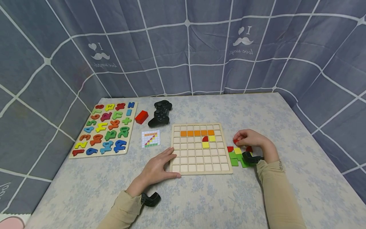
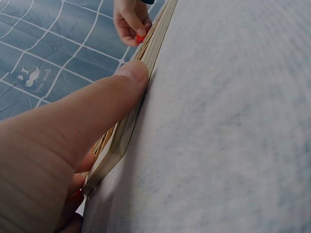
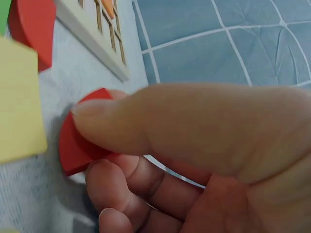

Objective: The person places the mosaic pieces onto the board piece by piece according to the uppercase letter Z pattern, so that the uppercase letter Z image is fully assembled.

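My right hand (image 1: 251, 139) pinches a red quarter-circle piece (image 3: 77, 145) between thumb and fingers, just off the right side of the wooden grid board (image 1: 188, 160). On the board lie a row of orange squares (image 1: 197, 133), two yellow squares (image 1: 212, 138) and a red quarter-circle (image 1: 205, 139). My left hand (image 1: 155, 167) rests at the board's near left corner, fingers extended along the left edge and thumb (image 2: 112, 92) against the front edge. Below my right hand is a loose pile with green pieces (image 1: 234, 162), a yellow piece (image 3: 19, 102) and red pieces (image 3: 34, 29).
A pattern card (image 1: 151, 138) lies left of the board. Behind it are a black game controller (image 1: 160, 114) and a red block (image 1: 141, 117). A board of colored numbers and letters (image 1: 98, 152) sits at the far left. A grid-patterned curtain (image 1: 171, 47) stands behind the table.
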Motion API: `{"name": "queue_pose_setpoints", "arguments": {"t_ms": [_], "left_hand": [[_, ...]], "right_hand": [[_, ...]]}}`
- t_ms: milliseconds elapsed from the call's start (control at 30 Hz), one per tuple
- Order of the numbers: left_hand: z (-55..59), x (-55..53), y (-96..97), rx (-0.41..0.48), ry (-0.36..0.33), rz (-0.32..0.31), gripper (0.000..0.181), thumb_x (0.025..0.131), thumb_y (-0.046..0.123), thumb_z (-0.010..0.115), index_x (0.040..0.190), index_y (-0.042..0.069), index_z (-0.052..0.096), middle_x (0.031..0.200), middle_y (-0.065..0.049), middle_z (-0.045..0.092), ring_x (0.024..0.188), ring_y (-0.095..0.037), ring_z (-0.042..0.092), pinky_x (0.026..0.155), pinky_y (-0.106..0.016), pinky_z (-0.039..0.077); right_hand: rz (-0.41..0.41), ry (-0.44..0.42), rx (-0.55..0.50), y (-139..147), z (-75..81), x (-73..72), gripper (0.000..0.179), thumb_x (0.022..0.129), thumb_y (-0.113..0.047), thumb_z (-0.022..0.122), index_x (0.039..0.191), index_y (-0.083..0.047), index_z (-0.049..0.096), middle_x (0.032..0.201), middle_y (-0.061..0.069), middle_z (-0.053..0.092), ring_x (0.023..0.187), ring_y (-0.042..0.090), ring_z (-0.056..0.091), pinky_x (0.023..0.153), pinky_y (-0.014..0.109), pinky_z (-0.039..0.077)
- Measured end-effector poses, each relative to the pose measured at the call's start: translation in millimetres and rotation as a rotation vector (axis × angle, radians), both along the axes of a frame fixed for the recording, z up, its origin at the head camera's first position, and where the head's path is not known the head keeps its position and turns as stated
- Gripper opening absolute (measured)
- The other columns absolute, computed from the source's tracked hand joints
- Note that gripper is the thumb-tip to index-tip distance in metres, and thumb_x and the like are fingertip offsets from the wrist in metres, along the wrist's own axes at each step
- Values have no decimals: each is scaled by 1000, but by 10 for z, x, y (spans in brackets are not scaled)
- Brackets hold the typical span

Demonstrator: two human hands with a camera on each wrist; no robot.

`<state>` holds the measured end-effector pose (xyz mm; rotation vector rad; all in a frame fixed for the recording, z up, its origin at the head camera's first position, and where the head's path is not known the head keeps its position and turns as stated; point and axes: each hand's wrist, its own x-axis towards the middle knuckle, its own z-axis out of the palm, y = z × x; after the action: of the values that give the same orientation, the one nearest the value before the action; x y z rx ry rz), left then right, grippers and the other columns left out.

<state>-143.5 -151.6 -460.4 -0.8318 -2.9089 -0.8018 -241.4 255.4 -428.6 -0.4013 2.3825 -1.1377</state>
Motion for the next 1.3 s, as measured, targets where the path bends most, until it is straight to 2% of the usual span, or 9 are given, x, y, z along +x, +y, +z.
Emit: {"name": "queue_pose_setpoints", "arguments": {"t_ms": [200,367,667,833,1067,1200,1300], "left_hand": [[1,0,2,10,4,-2,79,70,59,73,128,6,59,145,-10,40,135,-23,34,102,-44,37],[-1,6,3,10,-3,4,80,70,59,72,128,6,58,145,-10,40,135,-22,34,103,-43,37],[-11,5,3,14,8,4,80,70,60,72,128,6,59,145,-9,40,135,-22,34,102,-43,37],[-9,1,6,8,4,5,81,70,61,72,128,6,58,145,-9,40,135,-21,34,103,-43,37],[-5,4,11,14,-8,6,81,71,60,72,129,6,58,145,-8,40,135,-21,34,103,-43,37],[-6,5,7,12,-4,9,81,70,60,72,129,6,58,145,-8,40,135,-22,34,103,-42,37],[-5,6,3,11,-2,9,81,70,60,72,129,6,58,145,-8,40,135,-22,34,103,-42,37]], "right_hand": [[11,107,57,-130,114,18,27,89,-9,59,115,1,63,86,7,53,73,20,46,63,32,41],[56,181,19,-359,194,50,23,92,-11,57,111,0,64,92,8,61,79,21,50,70,34,42],[129,209,-36,-951,142,57,11,89,-9,63,99,-8,67,89,0,66,81,17,61,72,33,49],[110,234,15,-1190,122,31,7,88,-14,66,94,-10,68,87,-1,68,81,15,62,72,33,49],[108,258,128,-1323,106,25,6,87,-13,67,88,-12,73,80,-4,67,72,13,58,67,30,47],[111,280,146,-1335,92,30,7,85,-11,69,87,-13,75,83,-4,67,73,13,57,68,30,47],[91,285,128,-1295,105,41,10,84,-12,70,94,-12,74,89,-1,66,78,15,58,70,32,48]]}}
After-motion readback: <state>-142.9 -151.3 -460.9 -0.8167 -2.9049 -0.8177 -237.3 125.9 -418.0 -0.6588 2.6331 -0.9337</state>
